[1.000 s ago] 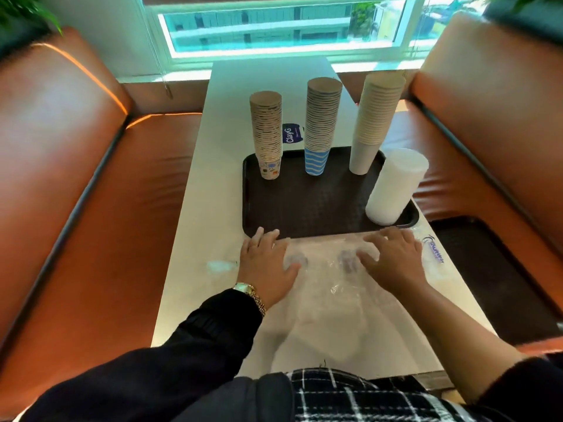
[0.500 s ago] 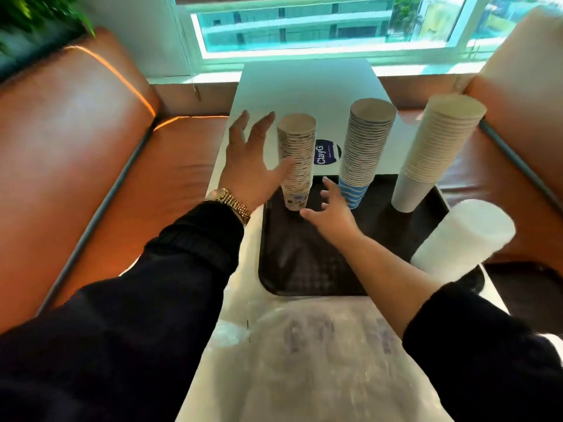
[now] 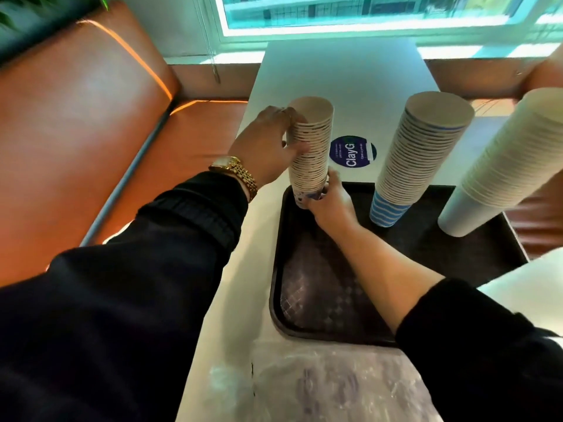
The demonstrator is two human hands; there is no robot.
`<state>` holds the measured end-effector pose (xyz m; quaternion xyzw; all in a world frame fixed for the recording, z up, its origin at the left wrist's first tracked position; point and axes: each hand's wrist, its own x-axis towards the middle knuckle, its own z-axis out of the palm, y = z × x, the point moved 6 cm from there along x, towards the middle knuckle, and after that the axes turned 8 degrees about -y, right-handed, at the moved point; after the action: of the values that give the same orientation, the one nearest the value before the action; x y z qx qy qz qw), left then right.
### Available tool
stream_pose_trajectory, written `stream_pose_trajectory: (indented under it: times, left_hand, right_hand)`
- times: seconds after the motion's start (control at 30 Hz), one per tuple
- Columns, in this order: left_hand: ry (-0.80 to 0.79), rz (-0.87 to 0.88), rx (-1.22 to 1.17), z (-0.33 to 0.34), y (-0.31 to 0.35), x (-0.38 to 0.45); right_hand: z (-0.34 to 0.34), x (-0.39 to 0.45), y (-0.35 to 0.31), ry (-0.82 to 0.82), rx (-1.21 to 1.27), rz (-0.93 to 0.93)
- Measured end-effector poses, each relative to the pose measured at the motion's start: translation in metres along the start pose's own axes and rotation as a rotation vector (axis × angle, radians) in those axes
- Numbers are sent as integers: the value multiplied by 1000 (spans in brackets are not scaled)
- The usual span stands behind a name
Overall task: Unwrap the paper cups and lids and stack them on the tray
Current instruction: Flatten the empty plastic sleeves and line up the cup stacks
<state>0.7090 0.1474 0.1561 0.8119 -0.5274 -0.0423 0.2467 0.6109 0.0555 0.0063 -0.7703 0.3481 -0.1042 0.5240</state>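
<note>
Both hands are on the patterned cup stack (image 3: 310, 150) at the far left corner of the tray (image 3: 320, 300). The left hand (image 3: 268, 147), with a gold watch (image 3: 237, 175) at the wrist, curls its fingers and thumb round the upper half of the stack; the right hand (image 3: 330, 202) grips the bottom cups from the near side, thumb up against the stack's wall. The stack is upside down, its flat paper base uppermost, and its lowest rim is at the tray's far edge — whether it touches the tray surface is hidden by the right hand.

Beyond the tray's far edge a round dark-blue sticker (image 3: 352, 152) on the white tabletop (image 3: 341, 74) reads "ClayG"; the smaller print on it is too fine to read.

To the right on the tray stand a blue-striped cup stack (image 3: 417, 159) and a plain white cup stack (image 3: 505, 166), both inverted and ribbed by their nested rims. A white cylinder (image 3: 527, 287) enters at the right edge, cut off by the frame.

The tray is dark brown, rounded at the corners, with a woven diamond texture. Crumpled clear plastic wrap (image 3: 332, 388) lies on the tabletop against the tray's near edge — faint purple print shows through it, unreadable. An orange-brown padded bench (image 3: 79, 132) runs along the tabletop's left side.
</note>
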Motion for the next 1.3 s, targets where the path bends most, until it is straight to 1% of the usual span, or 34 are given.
stream_pose_trajectory:
  times: [0.1, 0.23, 0.3, 0.33, 0.4, 0.5, 0.57, 0.63, 0.7, 0.77, 0.83, 0.9, 0.97, 1.07, 1.3]
  left_hand:
    - [7, 5, -4, 1, 0, -1]
    - [-24, -20, 4, 3, -2, -4]
    - [-33, -49, 25, 3, -4, -6]
    - [-13, -71, 60, 2, -5, -8]
    - [105, -88, 160, -6, 2, -17]
    - [296, -20, 237, -16, 30, -33]
    - [344, 73, 204, -13, 54, -39]
    - [318, 155, 187, -4, 76, -37]
    - [259, 220, 191, 6, 97, -32]
    - [197, 269, 220, 11, 116, -21]
    - [103, 292, 318, 17, 129, -5]
    - [-21, 306, 440, 25, 136, 12]
    - [-107, 337, 510, 32, 137, 22]
    - [-112, 353, 545, 31, 131, 25]
    - [-113, 288, 651, 11, 94, 24]
  right_hand:
    - [0, -3, 3, 11, 40, 4]
    - [-2, -18, 3, 3, 93, 14]
    - [-7, -34, 6, 42, 159, 18]
    - [-10, -46, 8, 78, 193, 15]
    - [-19, -72, 18, 193, 247, -2]
    - [-41, -106, 41, 445, 367, -31]
    - [-59, -117, 54, 612, 397, -33]
    - [-74, -117, 60, 695, 407, -16]
    - [-83, -108, 63, 670, 420, 13]
    - [-88, -95, 63, 621, 367, 8]
    - [-89, -81, 65, 562, 339, -5]
    - [-89, -68, 67, 499, 379, -28]
    - [-90, -63, 63, 464, 413, -48]
    - [-87, -55, 59, 399, 444, -67]
    - [-59, -38, 36, 251, 433, -63]
